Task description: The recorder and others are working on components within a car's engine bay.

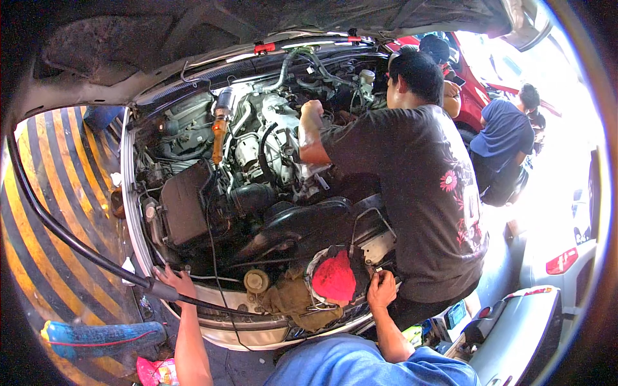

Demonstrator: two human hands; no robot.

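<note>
Engine [270, 141]: landmark. 
Left hand [172, 282]: fingers spread, at the car's edge [132, 212], which runs left of the engine. 
Right hand [382, 289]: near side of the engine, toward its right; fingers curled, contents cannot be told; a small piece could drop if the pinch slackens. 
Black pole [162, 289]: across the left wrist; a bump could shift it. 
Work lamp [219, 138]: engine's left side; its dangling cable [214, 257], if snagged, could topple it. 
Co-worker's hand [312, 109]: over the engine; crossing reaches might collide.
</note>
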